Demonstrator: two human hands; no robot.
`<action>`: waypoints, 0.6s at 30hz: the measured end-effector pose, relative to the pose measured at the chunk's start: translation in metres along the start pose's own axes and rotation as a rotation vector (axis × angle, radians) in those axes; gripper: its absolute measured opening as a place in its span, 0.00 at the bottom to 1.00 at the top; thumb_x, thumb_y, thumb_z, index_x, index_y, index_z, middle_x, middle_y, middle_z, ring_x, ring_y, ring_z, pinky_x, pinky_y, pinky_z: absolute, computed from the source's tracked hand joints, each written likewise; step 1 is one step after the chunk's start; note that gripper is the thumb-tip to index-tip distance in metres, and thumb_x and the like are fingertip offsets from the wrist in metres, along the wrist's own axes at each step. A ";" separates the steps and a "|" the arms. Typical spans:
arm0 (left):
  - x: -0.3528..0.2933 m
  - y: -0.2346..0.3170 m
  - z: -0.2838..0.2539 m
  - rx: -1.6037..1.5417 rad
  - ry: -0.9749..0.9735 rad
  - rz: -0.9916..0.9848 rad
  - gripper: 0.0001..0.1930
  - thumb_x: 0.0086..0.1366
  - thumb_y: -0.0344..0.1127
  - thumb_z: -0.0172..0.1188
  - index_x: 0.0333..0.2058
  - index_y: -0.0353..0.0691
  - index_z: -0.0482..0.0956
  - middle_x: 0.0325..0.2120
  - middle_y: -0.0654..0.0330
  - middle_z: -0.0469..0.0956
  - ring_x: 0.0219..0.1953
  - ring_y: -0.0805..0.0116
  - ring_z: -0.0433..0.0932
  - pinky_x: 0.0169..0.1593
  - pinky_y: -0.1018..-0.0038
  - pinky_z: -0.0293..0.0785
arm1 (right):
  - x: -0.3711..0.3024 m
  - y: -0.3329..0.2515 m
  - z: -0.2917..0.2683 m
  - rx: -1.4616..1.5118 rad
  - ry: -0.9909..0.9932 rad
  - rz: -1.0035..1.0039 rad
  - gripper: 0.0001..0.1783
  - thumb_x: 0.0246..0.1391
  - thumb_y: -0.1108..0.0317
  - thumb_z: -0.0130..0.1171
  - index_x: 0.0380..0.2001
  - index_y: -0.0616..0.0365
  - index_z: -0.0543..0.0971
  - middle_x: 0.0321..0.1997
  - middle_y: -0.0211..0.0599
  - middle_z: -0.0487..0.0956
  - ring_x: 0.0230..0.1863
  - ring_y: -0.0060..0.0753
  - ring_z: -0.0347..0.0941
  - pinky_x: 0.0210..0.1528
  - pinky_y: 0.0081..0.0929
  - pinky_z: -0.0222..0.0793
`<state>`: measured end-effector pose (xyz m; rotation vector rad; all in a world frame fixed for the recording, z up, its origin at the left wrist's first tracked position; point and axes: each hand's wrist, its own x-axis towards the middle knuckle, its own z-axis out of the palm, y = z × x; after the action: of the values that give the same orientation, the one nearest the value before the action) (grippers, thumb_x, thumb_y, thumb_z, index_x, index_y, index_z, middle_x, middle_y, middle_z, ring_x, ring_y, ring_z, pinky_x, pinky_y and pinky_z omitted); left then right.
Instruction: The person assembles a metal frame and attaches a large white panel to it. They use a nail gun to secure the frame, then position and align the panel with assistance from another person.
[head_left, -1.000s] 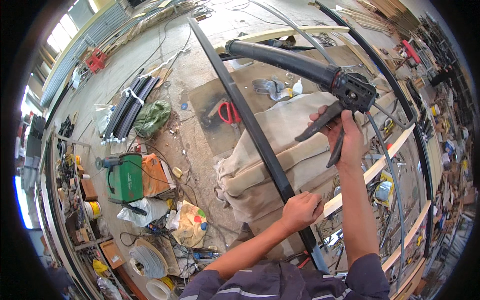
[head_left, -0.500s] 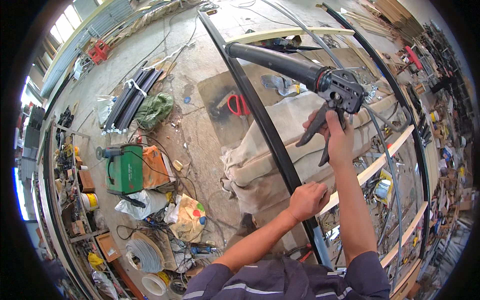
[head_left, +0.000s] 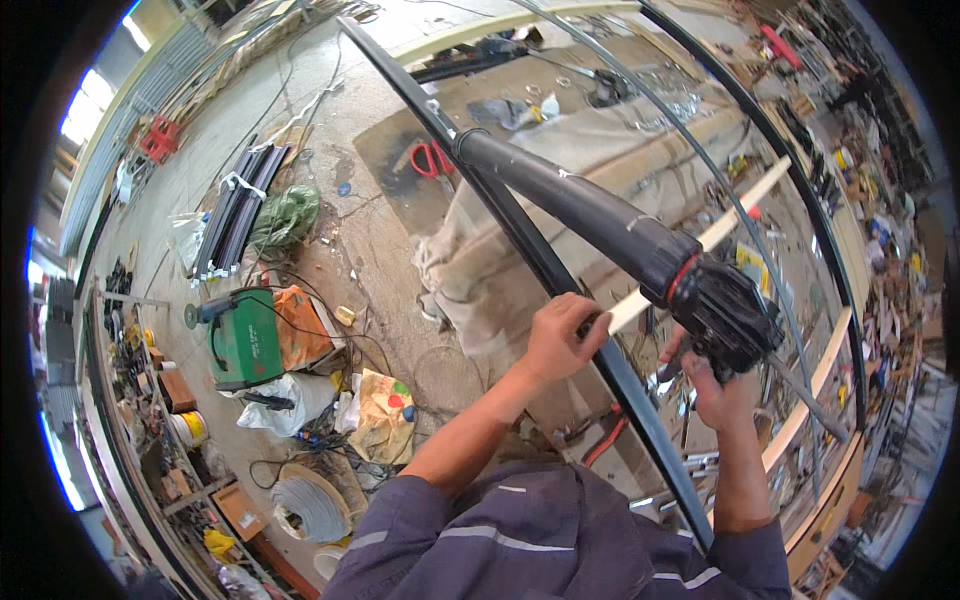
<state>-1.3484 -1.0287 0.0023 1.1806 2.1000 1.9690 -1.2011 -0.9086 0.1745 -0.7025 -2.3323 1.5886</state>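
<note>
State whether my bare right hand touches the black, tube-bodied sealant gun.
Touching. The head view shows the right hand gripping the sealant gun at its handle end, past the red ring, the hand bearing that end up.

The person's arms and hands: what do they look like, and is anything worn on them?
The left hand and right hand are human hands, with no gloves visible. The forearms are bare too. The left sleeve and right sleeve are dark purplish-grey cloth, matching the work top; a pale stripe crosses the left one.
</note>
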 end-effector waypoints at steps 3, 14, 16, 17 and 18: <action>-0.057 0.015 -0.018 0.041 -0.055 -0.113 0.03 0.59 0.28 0.66 0.30 0.37 0.81 0.25 0.51 0.79 0.27 0.53 0.80 0.32 0.64 0.75 | -0.063 0.019 -0.027 0.060 0.019 -0.020 0.09 0.63 0.69 0.58 0.41 0.63 0.77 0.34 0.33 0.81 0.36 0.24 0.76 0.41 0.26 0.74; -0.286 0.015 -0.018 0.222 -0.477 -0.540 0.14 0.67 0.42 0.61 0.36 0.35 0.81 0.27 0.42 0.80 0.32 0.42 0.81 0.36 0.57 0.75 | -0.328 0.065 -0.119 0.143 0.330 0.117 0.23 0.63 0.57 0.59 0.48 0.67 0.73 0.31 0.41 0.79 0.31 0.34 0.76 0.34 0.32 0.75; -0.312 0.014 -0.007 0.299 -0.560 -0.505 0.16 0.67 0.45 0.60 0.37 0.35 0.81 0.28 0.42 0.81 0.34 0.41 0.81 0.37 0.55 0.76 | -0.382 0.071 -0.136 0.176 0.386 0.181 0.29 0.59 0.49 0.64 0.48 0.68 0.74 0.28 0.41 0.79 0.28 0.35 0.77 0.29 0.32 0.75; -0.324 0.012 -0.002 0.305 -0.603 -0.548 0.17 0.67 0.46 0.59 0.37 0.35 0.82 0.29 0.42 0.81 0.35 0.41 0.81 0.38 0.54 0.76 | -0.412 0.072 -0.147 0.147 0.425 0.236 0.31 0.58 0.47 0.66 0.47 0.68 0.75 0.28 0.41 0.79 0.27 0.35 0.77 0.29 0.32 0.75; -0.335 0.009 0.003 0.313 -0.649 -0.590 0.18 0.68 0.47 0.59 0.38 0.35 0.82 0.29 0.42 0.81 0.35 0.40 0.81 0.39 0.54 0.76 | -0.443 0.073 -0.158 0.120 0.465 0.293 0.33 0.56 0.45 0.67 0.46 0.68 0.75 0.27 0.41 0.79 0.27 0.35 0.78 0.28 0.32 0.75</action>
<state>-1.1038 -1.2052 -0.1443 0.9001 2.0793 0.8834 -0.7315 -0.9846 0.2014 -1.2750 -1.8475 1.4577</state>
